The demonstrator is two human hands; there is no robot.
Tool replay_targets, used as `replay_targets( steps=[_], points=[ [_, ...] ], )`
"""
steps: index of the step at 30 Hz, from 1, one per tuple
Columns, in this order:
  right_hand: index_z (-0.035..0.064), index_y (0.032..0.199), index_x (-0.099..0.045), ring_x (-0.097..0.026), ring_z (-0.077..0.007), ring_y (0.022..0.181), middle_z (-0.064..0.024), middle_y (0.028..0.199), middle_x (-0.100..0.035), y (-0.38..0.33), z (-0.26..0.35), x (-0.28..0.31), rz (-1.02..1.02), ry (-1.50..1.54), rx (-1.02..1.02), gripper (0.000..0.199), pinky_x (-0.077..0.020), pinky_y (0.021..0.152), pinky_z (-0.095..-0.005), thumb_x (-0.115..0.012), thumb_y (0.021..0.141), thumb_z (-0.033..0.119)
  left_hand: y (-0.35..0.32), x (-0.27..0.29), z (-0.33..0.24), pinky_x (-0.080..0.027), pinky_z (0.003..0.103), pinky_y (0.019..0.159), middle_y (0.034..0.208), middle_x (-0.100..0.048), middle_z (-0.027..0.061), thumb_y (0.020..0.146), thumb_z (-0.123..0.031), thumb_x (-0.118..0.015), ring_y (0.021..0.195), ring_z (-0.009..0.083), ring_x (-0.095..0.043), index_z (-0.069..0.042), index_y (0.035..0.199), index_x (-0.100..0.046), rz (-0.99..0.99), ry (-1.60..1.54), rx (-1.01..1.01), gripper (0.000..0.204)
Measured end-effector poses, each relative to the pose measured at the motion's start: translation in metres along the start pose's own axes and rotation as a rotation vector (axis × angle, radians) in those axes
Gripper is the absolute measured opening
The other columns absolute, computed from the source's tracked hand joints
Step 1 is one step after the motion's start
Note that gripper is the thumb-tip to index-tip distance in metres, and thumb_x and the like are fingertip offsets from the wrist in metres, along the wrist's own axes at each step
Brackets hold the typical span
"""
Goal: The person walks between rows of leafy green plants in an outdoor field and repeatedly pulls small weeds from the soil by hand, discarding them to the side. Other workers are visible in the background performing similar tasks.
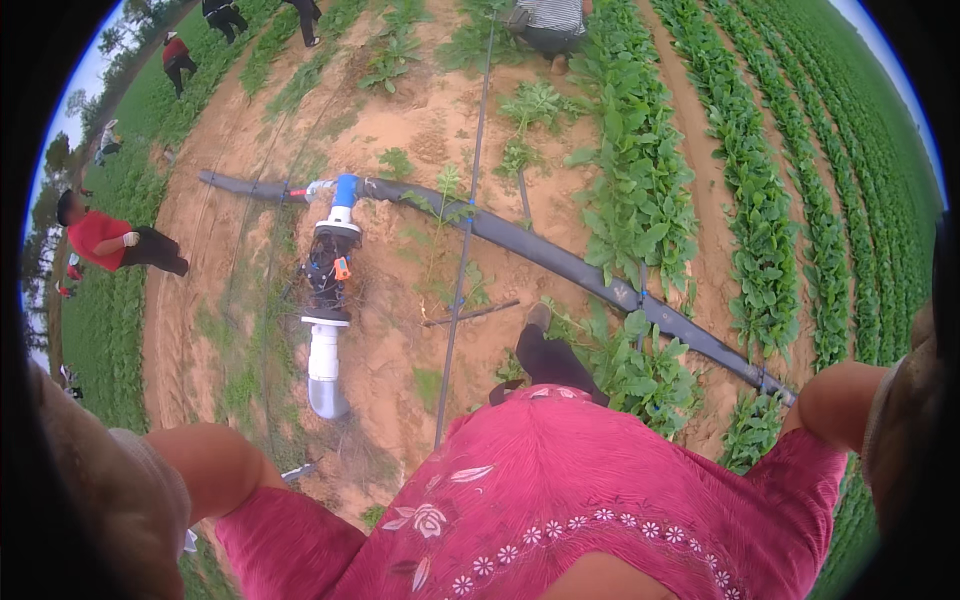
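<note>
The long black hose point(545, 252) lies on the ground point(390, 365) ahead, slanting from far left to near right, its nearer stretch closer to the right hand point(908, 410) than the left hand point(110, 490) (I cannot tell whether fingers are closed)

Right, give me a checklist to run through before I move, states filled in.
1. Both hands fully in view: not ok. The left hand and right hand are blurred at the picture's sides.
2. Ground free of trip hazards: not ok. A thin dark line, a stick and a thick black hose cross it.
3. Hose meeting the blue fitting: ok, they look joined.
4. Person in red nearest on the left clear of the white pipe: ok, standing well apart.
5. Water flowing inside the hose: cannot tell.
</note>
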State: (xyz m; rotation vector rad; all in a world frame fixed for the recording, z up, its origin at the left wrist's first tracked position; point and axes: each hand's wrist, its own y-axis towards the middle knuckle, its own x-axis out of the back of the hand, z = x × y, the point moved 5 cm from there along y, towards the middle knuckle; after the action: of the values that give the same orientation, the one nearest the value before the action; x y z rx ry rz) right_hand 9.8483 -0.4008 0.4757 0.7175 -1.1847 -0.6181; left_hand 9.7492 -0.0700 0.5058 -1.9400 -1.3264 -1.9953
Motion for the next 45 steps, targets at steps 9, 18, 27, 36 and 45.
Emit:
replay_targets(
  steps=[9, 18, 27, 36, 45],
  points=[
    [0.0035, 0.152, -0.022, -0.06, -0.0165, 0.06, -0.0118, 0.088, -0.066, 0.04, -0.175, 0.035, 0.024, 0.083, 0.07, 0.079, -0.0512, 0.05, -0.0278, -0.07, 0.089, 0.013, 0.09, -0.019, 0.113, -0.036, 0.057, 0.109, 0.096, -0.072, 0.0083, 0.082, -0.018, -0.073, 0.091, 0.0274, -0.068, -0.005, 0.133, -0.051, -0.01, 0.068, 0.118, 0.057],
    [0.0017, 0.15, -0.027, -0.061, -0.0163, 0.063, -0.0118, 0.088, -0.067, 0.058, -0.236, 0.059, 0.01, 0.059, 0.101, 0.075, -0.0515, 0.053, -0.0281, -0.069, 0.088, 0.01, 0.134, -0.017, 0.16, -0.039, 0.055, 0.107, 0.094, -0.072, 0.008, 0.08, -0.016, -0.074, 0.088, 0.0269, -0.068, -0.004, 0.128, -0.054, -0.028, 0.118, 0.152, 0.054],
    [-0.0001, 0.148, -0.031, -0.062, -0.0161, 0.066, -0.0118, 0.089, -0.068, 0.064, -0.312, 0.089, -0.007, -0.188, -0.028, 0.072, -0.0517, 0.057, -0.0283, -0.068, 0.087, 0.007, 0.155, -0.028, 0.25, -0.041, 0.053, 0.105, 0.092, -0.072, 0.0076, 0.078, -0.014, -0.075, 0.086, 0.0264, -0.067, -0.003, 0.123, -0.057, -0.159, 0.207, 0.178, 0.05],
    [-0.002, 0.147, -0.036, -0.063, -0.0159, 0.069, -0.0118, 0.089, -0.068, 0.098, -0.422, 0.083, -0.027, -0.323, -0.175, 0.068, -0.0519, 0.061, -0.0286, -0.068, 0.086, 0.004, 0.179, -0.04, 0.378, -0.044, 0.052, 0.102, 0.09, -0.072, 0.0073, 0.076, -0.012, -0.075, 0.083, 0.0259, -0.067, -0.002, 0.119, -0.061, -0.273, 0.181, 0.213, 0.046],
    [-0.0038, 0.145, -0.041, -0.064, -0.0156, 0.072, -0.0117, 0.09, -0.069, 0.135, -0.505, 0.062, -0.013, -0.283, -0.094, 0.065, -0.0522, 0.064, -0.0288, -0.067, 0.086, 0.001, 0.226, -0.052, 0.467, -0.046, 0.05, 0.1, 0.088, -0.072, 0.0069, 0.074, -0.01, -0.076, 0.08, 0.0254, -0.067, -0.001, 0.114, -0.064, -0.323, 0.17, 0.244, 0.043]
  ],
)
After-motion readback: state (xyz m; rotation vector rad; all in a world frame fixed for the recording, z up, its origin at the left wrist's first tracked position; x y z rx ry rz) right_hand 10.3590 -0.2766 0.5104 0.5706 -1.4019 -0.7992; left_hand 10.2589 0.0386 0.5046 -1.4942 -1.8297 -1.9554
